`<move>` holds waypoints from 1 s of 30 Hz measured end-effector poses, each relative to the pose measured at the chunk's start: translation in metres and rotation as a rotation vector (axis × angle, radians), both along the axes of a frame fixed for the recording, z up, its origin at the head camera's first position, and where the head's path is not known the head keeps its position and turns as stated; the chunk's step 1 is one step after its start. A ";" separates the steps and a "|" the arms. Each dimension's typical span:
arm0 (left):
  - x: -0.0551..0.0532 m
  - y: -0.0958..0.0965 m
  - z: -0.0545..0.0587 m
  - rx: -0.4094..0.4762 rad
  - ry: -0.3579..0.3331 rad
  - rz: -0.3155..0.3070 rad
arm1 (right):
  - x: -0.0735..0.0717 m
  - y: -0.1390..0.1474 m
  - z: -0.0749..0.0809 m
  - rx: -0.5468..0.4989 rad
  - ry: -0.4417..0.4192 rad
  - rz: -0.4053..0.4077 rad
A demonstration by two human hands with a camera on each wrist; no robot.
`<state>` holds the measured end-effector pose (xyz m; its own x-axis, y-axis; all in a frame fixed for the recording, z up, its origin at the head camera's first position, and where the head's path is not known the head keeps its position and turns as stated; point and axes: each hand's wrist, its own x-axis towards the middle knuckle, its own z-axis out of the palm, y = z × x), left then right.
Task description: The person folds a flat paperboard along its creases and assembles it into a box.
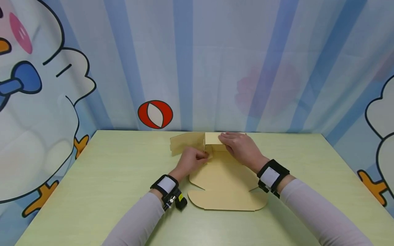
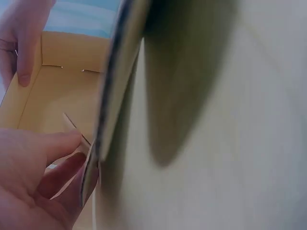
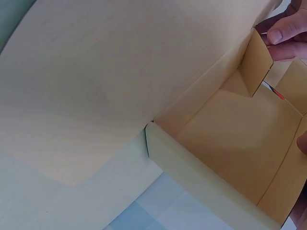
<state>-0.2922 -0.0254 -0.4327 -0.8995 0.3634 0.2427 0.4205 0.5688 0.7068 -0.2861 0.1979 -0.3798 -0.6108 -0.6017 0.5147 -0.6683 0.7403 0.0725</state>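
Note:
A partly folded cardboard box [image 1: 224, 176] lies on the table, its wide lid panel flat toward me and its tray part at the back. My left hand [image 1: 192, 161] pinches a small corner flap [image 3: 257, 64] between thumb and fingers at the tray's left side. Beside that hand, a side panel [image 1: 187, 141] stands out to the left. My right hand [image 1: 241, 148] grips the tray's wall; in the left wrist view its thumb lies on the inner side of the wall [image 2: 17, 103]. Part of the tray is hidden behind both hands in the head view.
The pale table [image 1: 123, 177] ends at a striped blue curtain [image 1: 209, 68] just behind the box. Cartoon figures are printed on the curtain at left and right, with a red and white ball [image 1: 155, 114] between them. Both wrists wear strapped cameras.

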 end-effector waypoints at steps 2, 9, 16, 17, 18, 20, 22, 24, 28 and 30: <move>0.000 -0.001 0.000 -0.028 0.031 -0.046 | 0.000 0.000 0.000 -0.001 0.000 0.002; 0.001 -0.009 0.004 -0.222 0.123 -0.249 | 0.000 -0.001 -0.001 0.006 0.003 -0.003; 0.003 -0.009 0.008 -0.445 0.214 -0.397 | 0.000 0.001 0.000 0.014 -0.004 -0.017; 0.003 -0.008 0.008 -0.454 0.224 -0.407 | 0.000 0.001 0.000 0.014 -0.005 -0.018; 0.004 -0.007 0.009 -0.467 0.240 -0.417 | 0.000 0.002 0.000 0.014 -0.007 -0.018; 0.006 -0.005 0.010 -0.536 0.313 -0.430 | 0.001 0.002 0.000 0.012 -0.009 -0.017; 0.007 -0.003 0.010 -0.634 0.397 -0.427 | 0.001 0.003 -0.001 0.012 -0.009 -0.015; 0.009 -0.001 0.011 -0.734 0.460 -0.410 | 0.001 0.003 -0.001 0.010 -0.006 -0.011; 0.012 0.002 0.012 -0.847 0.476 -0.370 | 0.001 0.003 -0.001 0.011 0.003 -0.007; 0.013 0.003 0.011 -0.866 0.476 -0.358 | 0.001 0.002 -0.001 0.013 0.003 -0.007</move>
